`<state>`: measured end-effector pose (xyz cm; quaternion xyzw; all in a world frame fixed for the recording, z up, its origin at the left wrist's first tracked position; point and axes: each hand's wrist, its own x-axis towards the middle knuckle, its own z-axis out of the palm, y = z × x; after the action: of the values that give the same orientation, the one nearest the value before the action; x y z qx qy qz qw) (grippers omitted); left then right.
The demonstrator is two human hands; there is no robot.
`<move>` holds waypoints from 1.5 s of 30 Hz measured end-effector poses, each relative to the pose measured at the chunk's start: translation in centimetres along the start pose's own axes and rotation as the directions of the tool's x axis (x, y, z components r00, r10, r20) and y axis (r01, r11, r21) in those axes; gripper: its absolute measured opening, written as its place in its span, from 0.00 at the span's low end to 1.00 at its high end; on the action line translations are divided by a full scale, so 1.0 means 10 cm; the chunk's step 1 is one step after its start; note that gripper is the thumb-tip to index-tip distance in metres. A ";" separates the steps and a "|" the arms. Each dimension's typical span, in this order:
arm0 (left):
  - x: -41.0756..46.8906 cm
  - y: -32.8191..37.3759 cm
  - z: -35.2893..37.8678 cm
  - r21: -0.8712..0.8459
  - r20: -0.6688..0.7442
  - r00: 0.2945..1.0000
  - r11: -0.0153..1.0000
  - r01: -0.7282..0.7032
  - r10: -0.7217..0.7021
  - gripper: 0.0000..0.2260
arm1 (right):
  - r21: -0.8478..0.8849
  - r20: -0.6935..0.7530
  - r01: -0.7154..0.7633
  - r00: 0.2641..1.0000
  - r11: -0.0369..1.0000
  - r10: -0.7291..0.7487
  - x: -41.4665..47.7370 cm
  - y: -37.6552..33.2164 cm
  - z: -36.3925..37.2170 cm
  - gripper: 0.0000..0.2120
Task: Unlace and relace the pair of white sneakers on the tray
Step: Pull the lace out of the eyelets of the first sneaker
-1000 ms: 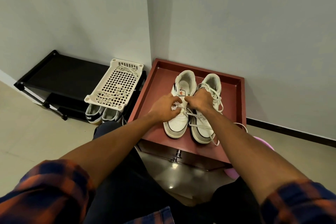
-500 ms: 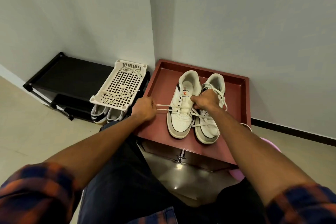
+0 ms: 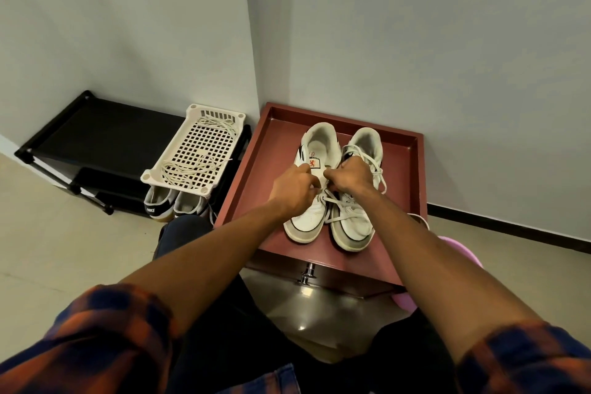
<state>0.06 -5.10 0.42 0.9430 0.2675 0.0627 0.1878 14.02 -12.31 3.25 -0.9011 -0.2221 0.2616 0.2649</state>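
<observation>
Sneakers near tray front edge, left hand and right hand pinching lace

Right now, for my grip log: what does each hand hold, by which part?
Left hand and right hand seem to pinch the lace of the sneaker nearer the basket, at its eyelets; fingers hide the exact spot.
</observation>
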 end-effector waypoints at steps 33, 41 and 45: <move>-0.34 -0.51 -0.15 0.079 -0.093 0.991 0.991 0.104 -0.096 0.09 | 0.093 0.031 -0.020 0.999 0.995 0.017 0.07 0.06 -0.01 0.07; -0.41 -0.74 -0.42 0.136 -0.144 0.924 0.918 0.374 -0.355 0.12 | 0.121 0.068 -0.049 0.997 0.991 0.041 0.06 0.06 -0.04 0.06; -0.40 -0.67 -0.46 0.310 -0.077 0.903 0.851 0.425 -0.423 0.17 | 0.104 0.061 -0.038 0.998 0.994 0.032 0.05 0.06 -0.03 0.08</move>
<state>-7.60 -0.48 1.93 0.8784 0.4756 -0.0216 0.0413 14.75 -12.60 2.95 -0.8816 -0.2001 0.3040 0.3005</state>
